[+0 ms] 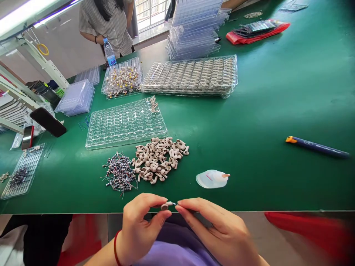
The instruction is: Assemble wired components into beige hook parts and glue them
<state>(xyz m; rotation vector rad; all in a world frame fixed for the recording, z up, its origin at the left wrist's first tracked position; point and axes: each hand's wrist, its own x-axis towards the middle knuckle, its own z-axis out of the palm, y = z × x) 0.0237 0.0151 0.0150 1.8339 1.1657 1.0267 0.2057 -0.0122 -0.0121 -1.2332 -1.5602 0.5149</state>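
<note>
Just over the near table edge, my left hand [140, 223] pinches a beige earbud shell [165, 207] between thumb and fingertips. The shell's stem points right. At the stem's end, my right hand [219, 227] pinches a small dark wired part [174, 204]; how far it sits in the stem I cannot tell. Beyond my hands lie a pile of beige earbud shells [159, 159] and, left of it, a heap of small wired parts [120, 171]. A white squeeze bottle [212, 179] lies on its side to the right.
A clear plastic tray [124, 123] holds several shells at its far right corner. Filled trays [191, 75], a tray of mixed parts [122, 79] and tall stacked trays [194, 29] stand behind. A blue pen-shaped cutter [317, 146] lies right. Another person [108, 26] stands across the table.
</note>
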